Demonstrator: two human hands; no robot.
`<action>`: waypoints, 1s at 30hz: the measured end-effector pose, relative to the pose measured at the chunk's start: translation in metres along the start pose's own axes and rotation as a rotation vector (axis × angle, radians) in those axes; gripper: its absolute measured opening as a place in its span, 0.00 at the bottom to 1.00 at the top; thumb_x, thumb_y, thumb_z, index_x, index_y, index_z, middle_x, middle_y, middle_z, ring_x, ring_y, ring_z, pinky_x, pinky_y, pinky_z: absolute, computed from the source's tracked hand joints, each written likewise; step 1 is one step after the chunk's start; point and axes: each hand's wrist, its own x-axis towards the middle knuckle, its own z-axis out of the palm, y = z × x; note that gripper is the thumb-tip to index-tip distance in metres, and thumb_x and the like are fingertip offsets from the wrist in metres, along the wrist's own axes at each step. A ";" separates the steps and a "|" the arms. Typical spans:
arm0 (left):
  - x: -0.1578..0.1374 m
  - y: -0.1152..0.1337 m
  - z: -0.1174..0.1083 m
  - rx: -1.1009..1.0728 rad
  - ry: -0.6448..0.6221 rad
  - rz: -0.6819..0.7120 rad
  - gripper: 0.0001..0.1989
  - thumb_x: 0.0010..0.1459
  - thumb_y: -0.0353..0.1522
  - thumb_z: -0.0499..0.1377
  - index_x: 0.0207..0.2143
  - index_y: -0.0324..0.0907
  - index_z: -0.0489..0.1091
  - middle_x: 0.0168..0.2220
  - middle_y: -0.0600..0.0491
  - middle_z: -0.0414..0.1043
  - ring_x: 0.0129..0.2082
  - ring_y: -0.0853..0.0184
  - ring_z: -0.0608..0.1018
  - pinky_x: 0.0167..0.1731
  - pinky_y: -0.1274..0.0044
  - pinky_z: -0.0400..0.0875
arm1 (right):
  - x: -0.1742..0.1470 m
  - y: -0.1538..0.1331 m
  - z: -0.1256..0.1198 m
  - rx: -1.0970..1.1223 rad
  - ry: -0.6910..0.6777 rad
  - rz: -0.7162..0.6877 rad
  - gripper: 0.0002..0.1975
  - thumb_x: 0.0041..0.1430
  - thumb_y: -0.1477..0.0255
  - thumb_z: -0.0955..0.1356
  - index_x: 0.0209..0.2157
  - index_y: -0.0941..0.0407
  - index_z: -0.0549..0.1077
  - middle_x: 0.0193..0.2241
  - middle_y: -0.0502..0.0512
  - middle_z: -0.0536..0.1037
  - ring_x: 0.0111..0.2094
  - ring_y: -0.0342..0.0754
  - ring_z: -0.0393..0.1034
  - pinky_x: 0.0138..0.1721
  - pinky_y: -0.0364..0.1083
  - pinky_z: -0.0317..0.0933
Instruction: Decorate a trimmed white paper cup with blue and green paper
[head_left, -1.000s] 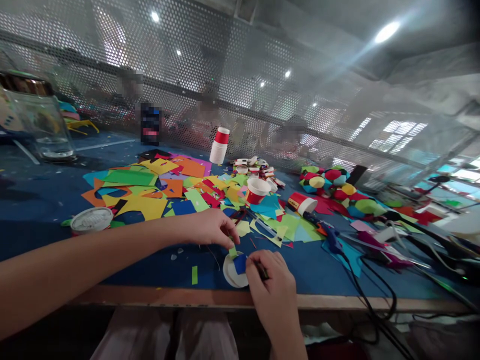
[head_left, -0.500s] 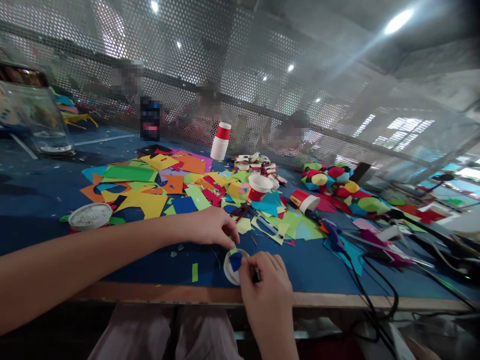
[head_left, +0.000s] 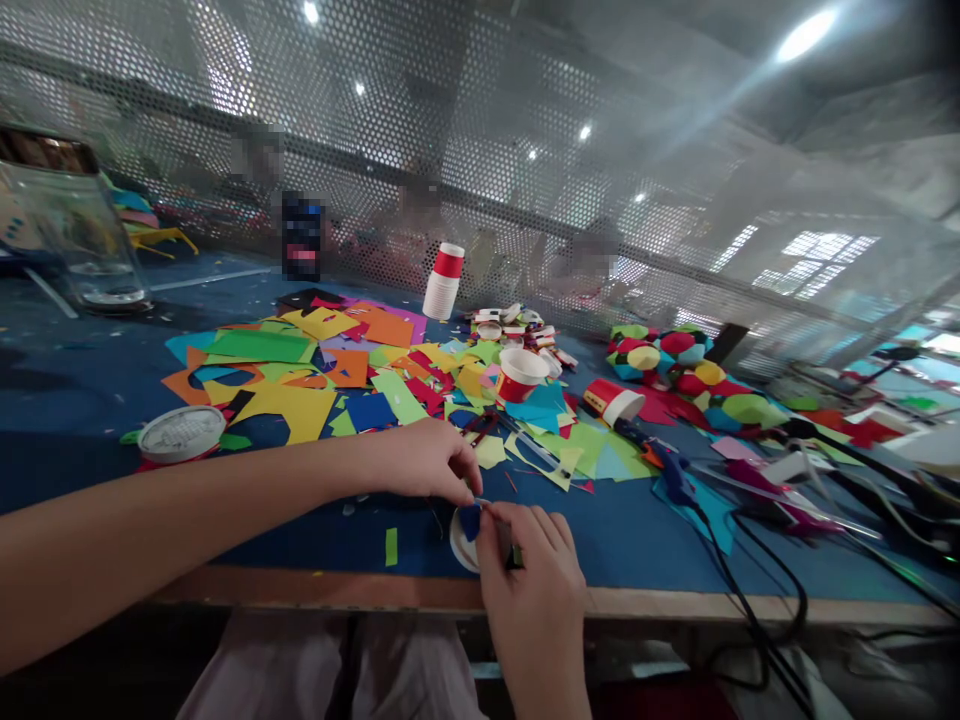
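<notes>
Close to the table's front edge is a round white rim [head_left: 460,545], like that of a paper cup, with a blue paper piece [head_left: 470,522] on it. My left hand [head_left: 431,463] reaches over it from the left, thumb and finger pinched together at the far side. From the right, my right hand [head_left: 536,560] covers part of the rim, its thumb and forefinger pressed together beside the blue piece. The two sets of fingertips nearly meet, and what lies between them is too small to name. Left of the rim lies a green paper strip [head_left: 391,547].
Coloured paper scraps [head_left: 300,400] spread over the blue tabletop [head_left: 262,530]. Beyond stand a paper cup [head_left: 523,378] and a cup stack [head_left: 444,282]. A glue gun [head_left: 675,475] with cables lies right, a glass jar [head_left: 97,250] left, with a lidded tub [head_left: 182,435] nearer.
My left fingertips have moved slightly right, closer to my right fingertips. The green bit that showed under my left fingers is no longer visible. My right hand stays nearly in place.
</notes>
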 end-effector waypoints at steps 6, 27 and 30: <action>0.000 0.002 0.002 -0.002 0.019 -0.018 0.11 0.67 0.36 0.64 0.46 0.38 0.75 0.46 0.50 0.77 0.44 0.60 0.80 0.46 0.65 0.79 | -0.006 -0.001 -0.012 0.048 -0.062 -0.138 0.10 0.68 0.79 0.64 0.41 0.58 0.78 0.28 0.55 0.73 0.31 0.51 0.61 0.35 0.49 0.57; 0.001 -0.003 0.005 0.022 0.105 0.056 0.09 0.68 0.36 0.63 0.43 0.38 0.76 0.43 0.51 0.78 0.43 0.62 0.81 0.47 0.64 0.78 | -0.016 0.004 -0.013 -0.114 -0.091 -0.274 0.08 0.67 0.78 0.67 0.45 0.59 0.77 0.28 0.54 0.70 0.32 0.52 0.59 0.33 0.51 0.53; 0.000 0.000 0.004 0.004 0.094 0.035 0.08 0.68 0.35 0.63 0.43 0.38 0.76 0.44 0.51 0.78 0.42 0.62 0.81 0.46 0.65 0.79 | -0.018 0.004 -0.017 -0.109 -0.109 -0.271 0.10 0.66 0.78 0.68 0.48 0.59 0.76 0.28 0.54 0.70 0.32 0.52 0.60 0.34 0.51 0.54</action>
